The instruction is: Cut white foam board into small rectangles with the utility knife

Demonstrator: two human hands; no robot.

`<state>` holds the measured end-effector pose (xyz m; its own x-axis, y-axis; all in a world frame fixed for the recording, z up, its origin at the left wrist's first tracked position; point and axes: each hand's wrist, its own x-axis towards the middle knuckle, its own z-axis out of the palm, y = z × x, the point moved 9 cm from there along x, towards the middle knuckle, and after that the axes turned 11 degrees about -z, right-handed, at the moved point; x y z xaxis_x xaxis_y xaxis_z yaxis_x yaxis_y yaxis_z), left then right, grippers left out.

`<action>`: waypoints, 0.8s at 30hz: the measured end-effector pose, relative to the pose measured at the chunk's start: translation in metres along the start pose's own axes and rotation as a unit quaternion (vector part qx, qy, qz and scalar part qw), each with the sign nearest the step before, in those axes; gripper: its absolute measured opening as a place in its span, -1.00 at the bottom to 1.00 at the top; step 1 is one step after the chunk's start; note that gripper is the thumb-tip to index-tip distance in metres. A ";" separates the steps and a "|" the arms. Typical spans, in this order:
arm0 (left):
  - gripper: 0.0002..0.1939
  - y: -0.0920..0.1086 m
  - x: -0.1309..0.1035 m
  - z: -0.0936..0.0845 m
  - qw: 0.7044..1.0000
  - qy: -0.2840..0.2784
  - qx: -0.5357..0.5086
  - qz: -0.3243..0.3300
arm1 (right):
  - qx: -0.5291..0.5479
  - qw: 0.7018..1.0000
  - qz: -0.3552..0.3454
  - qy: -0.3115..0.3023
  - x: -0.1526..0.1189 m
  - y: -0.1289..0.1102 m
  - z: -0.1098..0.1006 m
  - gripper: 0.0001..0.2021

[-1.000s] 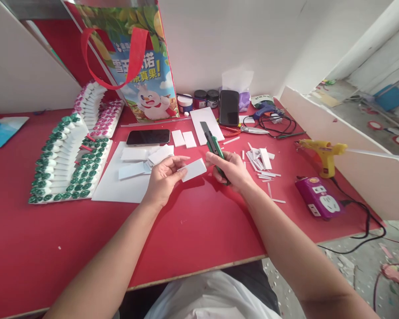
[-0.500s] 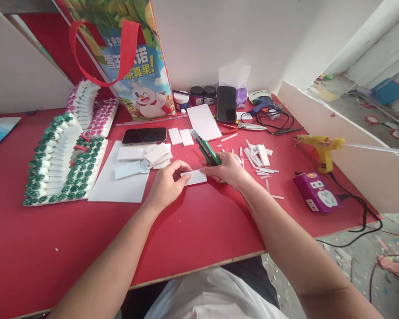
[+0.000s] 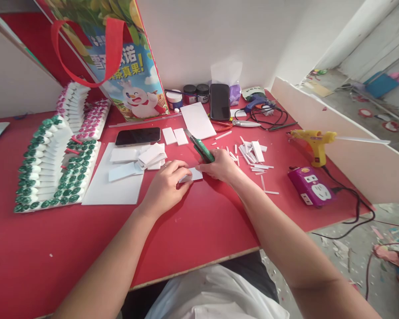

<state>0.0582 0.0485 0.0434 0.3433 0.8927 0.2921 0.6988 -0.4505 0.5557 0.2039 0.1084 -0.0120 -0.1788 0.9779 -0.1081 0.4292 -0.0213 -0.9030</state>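
My left hand [image 3: 171,186] is closed on the left end of a small white card [image 3: 195,174], thumb and fingers round its edge. In my right hand [image 3: 218,165] is a green utility knife [image 3: 204,149], its blade pointing up and to the left; that hand's thumb is at the card's right end. A pile of white cards [image 3: 152,154] lies on a larger white sheet [image 3: 113,193] left of my left hand. Two small white cards [image 3: 181,137] lie beyond my hands. Narrow white strips [image 3: 259,168] are scattered to the right.
Green-and-white [image 3: 68,186] and pink-and-white decorated pieces stand at the left, by a colourful bag [image 3: 133,84]. Two phones, paint jars [image 3: 189,94], scissors [image 3: 248,123] and a blue glue gun are at the back. A yellow glue gun [image 3: 315,142] and purple power socket [image 3: 310,186] sit right.
The camera view has shifted slightly, moving most things left in the picture. My left fingers now reach further over the card. The knife is still in my right hand.
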 end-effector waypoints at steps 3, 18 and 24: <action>-0.88 0.000 0.000 0.001 1.000 -0.001 0.010 0.010 | -0.006 1.000 0.000 -0.002 0.001 0.000 0.001 -0.81; -0.90 -0.002 0.003 0.003 0.999 -0.017 0.018 0.048 | 0.011 1.000 0.002 -0.015 0.000 0.002 0.003 -0.79; -0.89 0.002 0.003 0.003 0.998 -0.012 0.044 0.049 | 0.011 1.000 -0.009 -0.001 -0.004 -0.003 -0.007 -0.70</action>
<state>0.0625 0.0498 0.0434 0.4273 0.8445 0.3228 0.7126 -0.5343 0.4546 0.2096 0.1064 -0.0054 -0.1869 0.9780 -0.0930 0.4070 -0.0090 -0.9134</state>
